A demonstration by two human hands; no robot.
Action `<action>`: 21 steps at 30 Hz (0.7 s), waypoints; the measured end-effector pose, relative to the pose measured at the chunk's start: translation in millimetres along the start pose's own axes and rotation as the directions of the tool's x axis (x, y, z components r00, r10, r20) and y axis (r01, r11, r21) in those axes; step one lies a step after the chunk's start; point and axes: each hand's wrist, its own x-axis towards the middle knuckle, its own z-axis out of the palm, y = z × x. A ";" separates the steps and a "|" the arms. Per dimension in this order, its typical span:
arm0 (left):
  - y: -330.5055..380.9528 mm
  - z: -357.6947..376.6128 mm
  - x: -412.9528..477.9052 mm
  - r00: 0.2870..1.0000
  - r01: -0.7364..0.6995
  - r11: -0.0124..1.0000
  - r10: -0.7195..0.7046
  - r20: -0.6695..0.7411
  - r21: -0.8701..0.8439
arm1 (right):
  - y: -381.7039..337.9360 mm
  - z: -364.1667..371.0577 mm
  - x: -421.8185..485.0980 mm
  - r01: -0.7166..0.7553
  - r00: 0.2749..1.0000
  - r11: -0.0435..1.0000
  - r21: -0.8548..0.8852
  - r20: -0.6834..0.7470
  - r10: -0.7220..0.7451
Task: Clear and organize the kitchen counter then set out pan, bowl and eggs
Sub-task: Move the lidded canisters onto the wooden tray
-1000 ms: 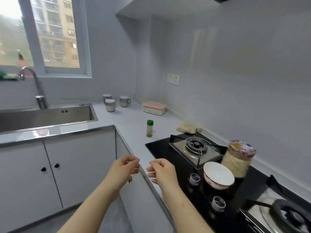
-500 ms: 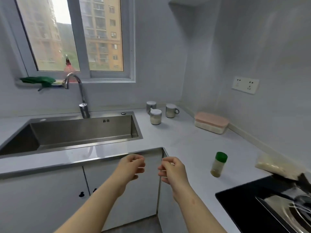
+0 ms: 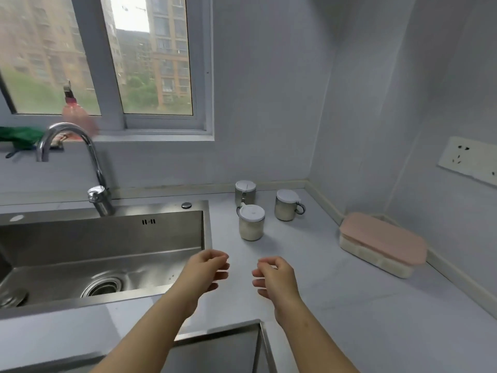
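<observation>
Both my hands hover above the grey counter (image 3: 349, 305) near its inner corner, holding nothing. My left hand (image 3: 207, 273) hangs over the sink's right rim with loosely curled fingers. My right hand (image 3: 277, 275) is a short way to its right, fingers also loosely curled. Beyond them stand three small lidded jars: one nearest (image 3: 251, 222), one behind it (image 3: 245, 191) and one with a handle to the right (image 3: 287, 204). A flat box with a pink lid (image 3: 382, 243) lies against the right wall. Pan, bowl and eggs are out of view.
A steel sink (image 3: 102, 254) with a curved tap (image 3: 91, 168) fills the left. On the window sill are a green cloth (image 3: 21, 135) and a red bottle (image 3: 72, 109). A wall socket (image 3: 468, 157) is at the right. Cabinet fronts lie below the counter edge.
The view has swung left and forward, away from the hob and the green-capped bottle, toward the sink corner. Both hands have kept their loose pose and now hover over the counter, nearer the jars.
</observation>
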 end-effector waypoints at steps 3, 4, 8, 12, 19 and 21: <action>5.7 9.1 45.7 1.000 -0.013 1.000 0.013 -0.005 0.012 | -5.6 -2.5 36.1 -0.024 0.999 1.000 0.007 -0.025 0.024; 7.0 12.2 61.7 1.000 -0.027 0.999 0.027 -0.004 0.026 | -6.3 -3.2 48.7 -0.026 0.999 1.000 0.017 -0.045 0.026; 4.8 17.6 119.3 0.993 -0.113 0.985 0.114 0.000 0.132 | -6.1 3.5 88.9 -0.057 0.991 0.998 0.040 -0.120 0.061; 6.6 16.1 180.6 0.987 -0.156 0.969 0.159 0.003 0.192 | -4.5 17.7 127.6 -0.115 0.978 0.992 0.055 -0.167 0.123; 15.7 20.7 271.0 0.984 -0.157 0.946 0.125 0.129 0.283 | 0.7 18.4 173.7 -0.192 0.942 0.979 0.064 -0.267 0.203; 19.6 26.6 286.9 0.976 -0.172 0.939 0.120 0.184 0.298 | 2.8 18.5 184.7 -0.206 0.940 0.977 0.057 -0.264 0.214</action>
